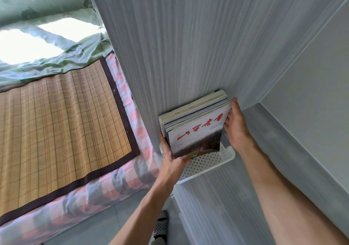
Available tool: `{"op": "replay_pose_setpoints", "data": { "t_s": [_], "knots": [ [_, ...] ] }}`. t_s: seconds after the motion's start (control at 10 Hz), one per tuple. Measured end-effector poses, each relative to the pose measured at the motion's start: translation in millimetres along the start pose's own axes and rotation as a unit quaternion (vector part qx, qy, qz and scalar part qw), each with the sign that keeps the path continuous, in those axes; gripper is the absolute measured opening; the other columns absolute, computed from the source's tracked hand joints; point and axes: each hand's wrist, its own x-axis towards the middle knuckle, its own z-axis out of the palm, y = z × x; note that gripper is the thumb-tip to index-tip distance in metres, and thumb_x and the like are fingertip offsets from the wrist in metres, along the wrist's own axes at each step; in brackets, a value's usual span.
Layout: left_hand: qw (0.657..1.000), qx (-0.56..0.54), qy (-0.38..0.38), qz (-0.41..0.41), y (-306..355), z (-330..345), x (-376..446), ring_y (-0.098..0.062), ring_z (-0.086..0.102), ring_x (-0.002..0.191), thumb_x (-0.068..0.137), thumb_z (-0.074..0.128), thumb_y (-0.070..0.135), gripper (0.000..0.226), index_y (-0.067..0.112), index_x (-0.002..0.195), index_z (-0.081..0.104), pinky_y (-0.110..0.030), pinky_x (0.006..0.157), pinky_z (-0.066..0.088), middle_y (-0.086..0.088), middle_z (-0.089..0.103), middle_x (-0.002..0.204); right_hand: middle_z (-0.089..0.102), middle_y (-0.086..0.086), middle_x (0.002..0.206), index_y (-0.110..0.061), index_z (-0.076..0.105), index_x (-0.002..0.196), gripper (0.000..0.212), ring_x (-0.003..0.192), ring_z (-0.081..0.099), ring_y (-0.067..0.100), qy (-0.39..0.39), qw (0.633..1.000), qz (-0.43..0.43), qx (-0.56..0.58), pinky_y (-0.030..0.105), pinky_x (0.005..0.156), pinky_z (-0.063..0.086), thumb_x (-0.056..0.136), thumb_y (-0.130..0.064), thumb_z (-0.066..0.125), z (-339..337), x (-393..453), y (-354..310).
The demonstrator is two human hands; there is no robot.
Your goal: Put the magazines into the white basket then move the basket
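Clamped between my left hand (172,161) at its near end and my right hand (235,125) at its far end, the thick stack of white-covered paper magazines (196,129) hangs directly above the white perforated plastic basket (211,162), its long axis running from hand to hand.

The magazines (196,129) are paper, the front cover smooth and slightly glossy. The white basket (209,162) looks like matt perforated plastic. At nine o'clock lies a woven bamboo mat (56,116) on checked cloth bedding (139,133). The grey cabinet surface (188,46) shows matt wood-grain laminate.
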Motion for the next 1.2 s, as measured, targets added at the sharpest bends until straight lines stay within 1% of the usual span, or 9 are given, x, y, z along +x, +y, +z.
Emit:
{"op": "replay_pose_setpoints", "data": {
  "t_s": [0.1,0.2,0.3,0.4,0.7,0.9,1.0,1.1,1.2],
  "knots": [
    [1.0,0.002,-0.01,0.005,1,-3,0,-0.014,0.059,0.117,0.062,0.066,0.006,0.108,0.038,0.149,0.011,-0.032,0.101,0.045,-0.001,0.06,0.133,0.067,-0.01,0.108,-0.028,0.056,0.126,0.053,0.105,0.061,0.002,-0.009,1.0,0.004,-0.002,0.021,0.084,0.047,0.098,-0.06,0.025,-3,2,0],
    [0.999,-0.032,0.037,-0.01,3,0,-8,-0.013,0.054,0.125,0.083,0.067,0.008,0.084,0.036,0.147,0.021,-0.034,0.107,0.041,0.002,0.052,0.144,0.067,-0.015,0.101,-0.031,0.059,0.112,0.046,0.089,0.064,-0.003,0.038,0.998,0.023,0.045,0.016,0.074,0.045,0.1,-0.055,0.022,-6,-2,11],
    [0.998,-0.009,0.056,-0.033,1,3,-10,-0.018,0.022,0.148,0.094,0.054,0.05,0.08,0.036,0.154,0.003,-0.043,0.122,0.019,0.007,0.017,0.163,0.06,0.008,0.117,-0.009,0.053,0.127,0.056,0.102,0.057,0.021,0.162,0.959,0.151,0.174,0.031,0.083,0.045,0.099,-0.054,0.034,-20,-9,62],
    [0.998,0.001,0.056,-0.027,-1,1,-7,-0.017,0.019,0.149,0.09,0.046,0.065,0.082,0.037,0.154,0.003,-0.045,0.122,0.018,0.009,0.017,0.163,0.056,0.018,0.121,-0.004,0.051,0.118,0.058,0.118,0.051,0.033,0.117,0.94,0.238,0.216,0.041,0.1,0.04,0.097,-0.055,0.036,-18,-16,91],
    [0.999,0.028,0.036,-0.008,0,-2,-7,-0.015,0.015,0.149,0.1,0.032,0.053,0.068,0.031,0.156,-0.001,-0.023,0.109,0.012,0.012,0.01,0.162,0.059,0.017,0.127,-0.023,0.054,0.131,0.073,0.118,0.054,0.039,0.008,0.942,0.207,0.263,0.055,0.098,0.047,0.076,-0.071,0.06,2,7,97],
    [0.999,0.028,0.038,0.01,-3,2,-5,-0.016,0.012,0.15,0.102,0.031,0.049,0.065,0.028,0.156,0.002,-0.021,0.103,0.01,0.01,0.012,0.162,0.061,0.012,0.119,-0.011,0.055,0.126,0.065,0.116,0.055,0.029,0.015,0.956,0.198,0.217,0.038,0.084,0.047,0.086,-0.062,0.054,-14,-12,90],
    [0.999,0.012,0.031,0.006,0,0,-7,-0.016,0.013,0.15,0.101,0.035,0.05,0.067,0.028,0.156,0.003,-0.025,0.112,0.009,0.01,0.013,0.163,0.059,0.008,0.111,-0.015,0.05,0.126,0.051,0.118,0.052,0.027,0.017,0.961,0.181,0.209,0.04,0.1,0.042,0.093,-0.054,0.05,-18,-31,79],
    [0.999,0.018,0.026,-0.008,-2,-9,-17,-0.018,0.014,0.151,0.098,0.045,0.049,0.073,0.031,0.156,0.005,-0.039,0.121,0.012,0.006,0.011,0.164,0.053,0.008,0.127,-0.015,0.038,0.143,0.061,0.13,0.044,0.03,0.031,0.962,0.172,0.21,0.044,0.113,0.032,0.095,-0.05,0.049,-31,-56,78],
    [0.999,-0.007,0.05,-0.01,-7,-32,-51,-0.017,0.025,0.147,0.094,0.062,0.028,0.075,0.033,0.154,0.018,-0.043,0.118,0.026,0.003,0.021,0.162,0.044,0.009,0.149,-0.015,0.042,0.144,0.074,0.132,0.046,0.032,0.036,0.969,0.159,0.188,0.044,0.109,0.038,0.083,-0.051,0.064,-60,-112,80]
  ]
}}
